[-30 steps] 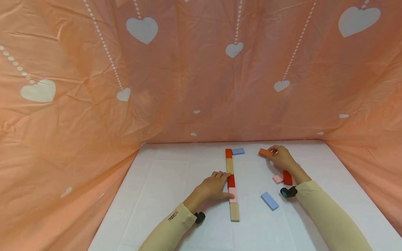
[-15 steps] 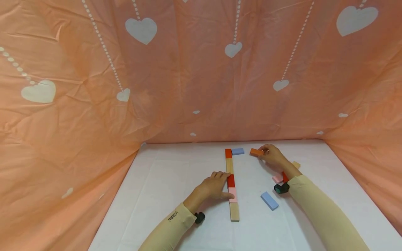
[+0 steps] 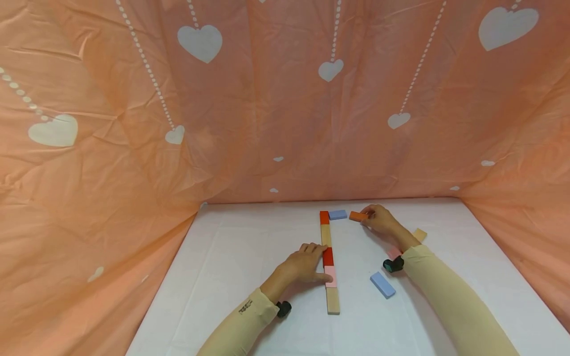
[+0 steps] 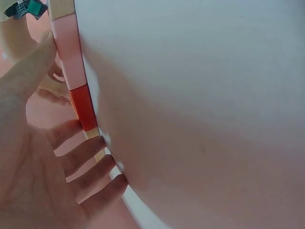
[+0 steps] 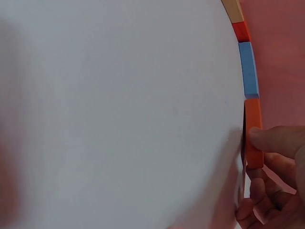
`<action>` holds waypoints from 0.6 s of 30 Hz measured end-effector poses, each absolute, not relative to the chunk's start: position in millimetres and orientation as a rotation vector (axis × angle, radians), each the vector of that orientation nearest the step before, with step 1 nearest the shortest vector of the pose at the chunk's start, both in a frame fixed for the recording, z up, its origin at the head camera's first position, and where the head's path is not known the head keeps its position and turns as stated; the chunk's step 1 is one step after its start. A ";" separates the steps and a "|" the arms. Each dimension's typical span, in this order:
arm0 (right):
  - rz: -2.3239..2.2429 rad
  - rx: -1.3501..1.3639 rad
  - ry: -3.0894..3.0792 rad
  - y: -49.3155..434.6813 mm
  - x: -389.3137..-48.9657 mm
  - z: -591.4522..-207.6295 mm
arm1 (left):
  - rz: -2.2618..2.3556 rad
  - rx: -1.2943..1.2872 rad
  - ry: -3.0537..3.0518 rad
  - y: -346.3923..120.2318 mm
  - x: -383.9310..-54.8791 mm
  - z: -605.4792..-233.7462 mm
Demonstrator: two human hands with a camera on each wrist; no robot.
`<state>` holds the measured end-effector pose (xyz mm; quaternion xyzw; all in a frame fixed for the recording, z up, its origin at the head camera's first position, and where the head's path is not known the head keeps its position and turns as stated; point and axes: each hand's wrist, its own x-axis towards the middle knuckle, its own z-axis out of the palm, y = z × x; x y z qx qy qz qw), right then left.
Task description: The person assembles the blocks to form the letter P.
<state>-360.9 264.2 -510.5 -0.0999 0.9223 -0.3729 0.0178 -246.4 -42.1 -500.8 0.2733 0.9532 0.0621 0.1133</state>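
Note:
On the white tabletop, a straight row of flat blocks runs front to back: a red block [image 3: 324,217], a wooden one [image 3: 326,236], another red block [image 3: 328,256], a pink block [image 3: 330,273] and a wooden block [image 3: 332,300]. My left hand [image 3: 300,264] lies along the row's left side with fingers spread, thumb at the pink block and fingertips by the middle red one. A blue block [image 3: 338,214] extends rightward from the row's far end. Just right of it, my right hand [image 3: 383,221] pinches an orange block [image 5: 253,114] between thumb and fingers, its end close to the blue block.
A loose blue block [image 3: 382,285] lies right of the row. Farther right, a pink block [image 3: 394,252] and a wooden block [image 3: 420,234] are partly hidden by the right arm. An orange cloth with hearts [image 3: 285,123] hangs behind the table [image 3: 249,227].
My right hand has carried the orange block leftward, close to the blue block at the row's far end. The left hand has stayed in place.

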 end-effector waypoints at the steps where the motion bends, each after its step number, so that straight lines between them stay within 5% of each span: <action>1: -1.156 -0.312 2.865 263.8 -361.5 -510.7 | 0.182 0.803 2.796 -42.2 -246.3 -500.7; 18: -1.123 -0.376 2.920 260.0 -368.4 -514.4 | 0.184 0.787 2.789 -41.6 -246.6 -501.0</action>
